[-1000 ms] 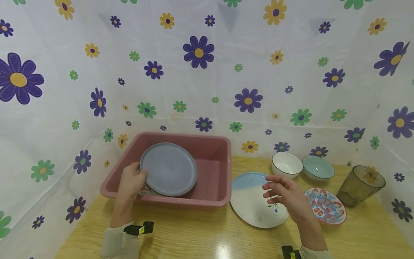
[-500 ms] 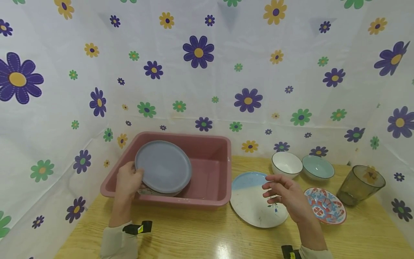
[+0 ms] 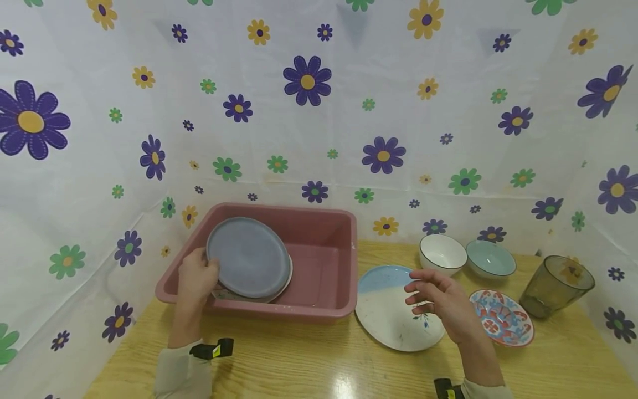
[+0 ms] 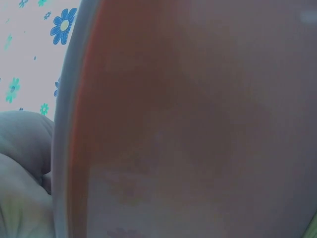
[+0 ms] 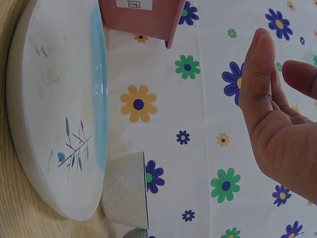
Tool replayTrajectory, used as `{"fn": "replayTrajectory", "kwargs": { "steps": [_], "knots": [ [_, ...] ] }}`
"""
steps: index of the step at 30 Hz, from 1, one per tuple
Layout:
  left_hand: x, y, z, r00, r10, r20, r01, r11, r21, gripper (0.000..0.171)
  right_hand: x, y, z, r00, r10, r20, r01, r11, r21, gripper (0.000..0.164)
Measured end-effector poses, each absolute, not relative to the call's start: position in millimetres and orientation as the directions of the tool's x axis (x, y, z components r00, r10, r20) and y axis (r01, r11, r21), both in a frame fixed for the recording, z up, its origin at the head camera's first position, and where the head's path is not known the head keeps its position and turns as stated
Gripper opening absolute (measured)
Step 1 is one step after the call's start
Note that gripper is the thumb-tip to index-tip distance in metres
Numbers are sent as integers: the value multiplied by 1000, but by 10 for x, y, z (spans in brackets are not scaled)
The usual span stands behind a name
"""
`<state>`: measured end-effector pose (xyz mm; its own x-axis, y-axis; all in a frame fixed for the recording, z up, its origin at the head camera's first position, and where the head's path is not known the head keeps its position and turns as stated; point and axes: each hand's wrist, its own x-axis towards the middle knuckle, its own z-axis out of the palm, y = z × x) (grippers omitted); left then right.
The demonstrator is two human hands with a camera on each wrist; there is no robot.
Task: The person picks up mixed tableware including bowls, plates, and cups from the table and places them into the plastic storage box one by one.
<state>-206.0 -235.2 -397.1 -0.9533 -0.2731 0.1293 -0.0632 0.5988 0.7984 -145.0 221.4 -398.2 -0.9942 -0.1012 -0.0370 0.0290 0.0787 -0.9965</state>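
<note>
My left hand [image 3: 197, 277] pinches the left rim of a grey-blue plate [image 3: 247, 256], thumb on its upper face. The plate leans inside a pink plastic basin [image 3: 319, 310]. Beneath it, the edge of another, pale plate [image 3: 234, 297] peeks out; most of that one is hidden. In the left wrist view, the pink basin wall [image 4: 198, 119] fills most of the picture and part of the hand [image 4: 25, 168] shows at the left. My right hand [image 3: 443, 302] hovers with relaxed fingers, holding nothing, over a white and blue plate [image 3: 386, 321] with a sprig pattern.
Right of that plate lie a red-and-blue patterned dish [image 3: 503, 318], a white bowl [image 3: 442, 252], a pale green bowl [image 3: 490, 259] and a tinted glass [image 3: 553, 288]. They stand on a wooden table [image 3: 289, 354]. A flowered sheet [image 3: 349, 122] hangs behind and at the sides.
The left hand has moved the grey-blue plate a little left inside the basin, and the pale plate beneath shows more. The right hand has stayed in place.
</note>
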Motion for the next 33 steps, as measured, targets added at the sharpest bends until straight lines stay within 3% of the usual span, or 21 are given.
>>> {"fn": "replayTrajectory", "kwargs": {
  "steps": [13, 20, 33],
  "knots": [
    [-2142, -2321, -3956, -964, -243, 105, -60, 588, 807, 45, -1449, 2260, -3974, -993, -113, -17, 8, 79, -997, 31],
    [-2125, -2406, -3984, -961, -235, 144, -46, 651, 757, 40, -1461, 2225, -3979, -993, -120, -8, 0, 73, -997, 28],
    [-2211, -2543, -3987, -991, -128, 35, -61, 673, 737, 39, -1477, 2191, -3997, -993, -108, -42, 33, 85, -996, 29]
  ]
}}
